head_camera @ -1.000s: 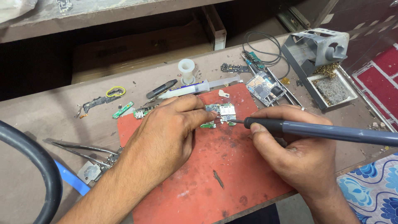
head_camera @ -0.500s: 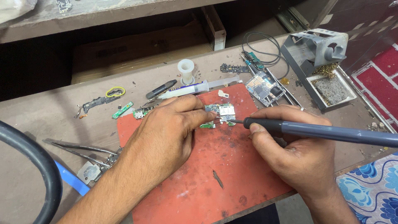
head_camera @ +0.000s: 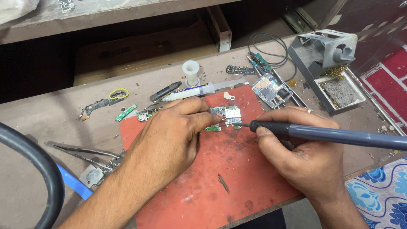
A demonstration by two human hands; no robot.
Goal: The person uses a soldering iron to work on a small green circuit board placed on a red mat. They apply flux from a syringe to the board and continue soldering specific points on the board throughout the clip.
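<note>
Barely anything has shifted since the earlier frames: both hands sit where they were a second ago, and the soldering iron tip has only crept a touch along the edge of the board.

That board is a small green circuit board with silver metal shield cans (head_camera: 226,113), lying flat near the top edge of the worn red rubber work mat (head_camera: 203,186) on the table. One tiny green offcut (head_camera: 213,128) sits just beside it, touching my left fingers.

Left hand (head_camera: 169,140) is palm down, fingers pinched narrow and pressing on the board's left edge to pin it. Right hand (head_camera: 303,150) has its grip closed around the grey-blue pen-shaped soldering iron (head_camera: 322,134), held like a pencil, tip meeting the board's lower right corner. So the board lies between the two grips, just ahead of both sets of fingertips.

Count-wise, what I can make out:
- one clear plastic syringe of flux (head_camera: 199,90) just behind the mat
- one white plastic spool (head_camera: 191,72)
- one second, bigger circuit board clamped in a metal holder (head_camera: 271,90)
- one grey metal iron stand with brass wool in its tray (head_camera: 328,59)
- one pair of steel tweezers (head_camera: 80,151) off to the left
- one small green strip board (head_camera: 126,112) and one yellow loop (head_camera: 118,93) near it
</note>
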